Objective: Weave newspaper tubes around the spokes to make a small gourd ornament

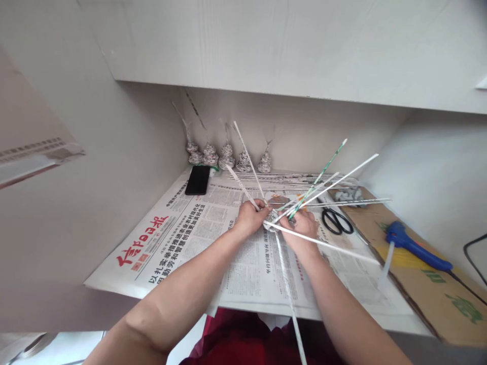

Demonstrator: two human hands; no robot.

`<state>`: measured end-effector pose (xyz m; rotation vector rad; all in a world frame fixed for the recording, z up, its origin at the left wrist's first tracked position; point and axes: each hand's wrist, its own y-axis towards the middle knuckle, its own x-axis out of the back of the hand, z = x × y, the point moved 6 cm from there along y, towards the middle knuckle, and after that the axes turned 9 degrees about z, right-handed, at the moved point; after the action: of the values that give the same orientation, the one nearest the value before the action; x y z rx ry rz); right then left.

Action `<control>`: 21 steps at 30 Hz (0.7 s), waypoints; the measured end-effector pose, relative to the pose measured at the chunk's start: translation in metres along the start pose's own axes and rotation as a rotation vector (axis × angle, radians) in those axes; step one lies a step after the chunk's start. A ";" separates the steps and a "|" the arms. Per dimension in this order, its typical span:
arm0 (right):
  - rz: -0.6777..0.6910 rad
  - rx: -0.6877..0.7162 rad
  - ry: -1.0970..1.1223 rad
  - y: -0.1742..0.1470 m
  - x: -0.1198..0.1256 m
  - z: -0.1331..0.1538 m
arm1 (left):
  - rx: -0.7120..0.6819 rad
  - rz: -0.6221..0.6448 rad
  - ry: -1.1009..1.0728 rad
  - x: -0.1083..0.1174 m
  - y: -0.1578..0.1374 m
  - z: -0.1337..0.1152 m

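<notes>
A small piece of weaving made from rolled newspaper tubes (271, 224) sits between my hands, low over the newspaper. Long paper tubes radiate from it, most of them white; a green-patterned tube (323, 171) slants up to the right. One long white tube (289, 294) runs down past the table's front edge. My left hand (251, 217) is closed, pinching the weaving's left side between thumb and fingers. On the right side, my right hand (302, 227) is closed on the weaving, its fingers partly behind the tubes.
Newspaper sheets (182, 253) cover the table. Several gourd-shaped woven paper pieces (227, 156) stand along the back wall, near a black phone (198, 180) and loose paper tubes (243, 177). Black-handled scissors (337, 222) and a blue glue gun (418, 248) on cardboard (452, 299) lie at right.
</notes>
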<state>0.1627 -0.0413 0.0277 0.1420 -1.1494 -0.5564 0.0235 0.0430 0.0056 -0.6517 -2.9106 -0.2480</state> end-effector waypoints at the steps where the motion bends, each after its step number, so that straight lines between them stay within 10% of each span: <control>1: 0.013 -0.035 0.085 0.001 -0.003 -0.004 | -0.008 0.006 0.000 0.000 0.000 -0.001; 7: 0.091 -0.195 0.440 0.005 -0.018 -0.023 | -0.013 0.034 -0.004 -0.002 0.001 0.001; 21: 0.246 -0.060 0.400 0.004 -0.018 -0.006 | -0.073 0.130 0.093 -0.005 -0.001 -0.006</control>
<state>0.1640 -0.0304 0.0123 0.0546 -0.7464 -0.3235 0.0278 0.0391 0.0102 -0.8142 -2.7684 -0.3598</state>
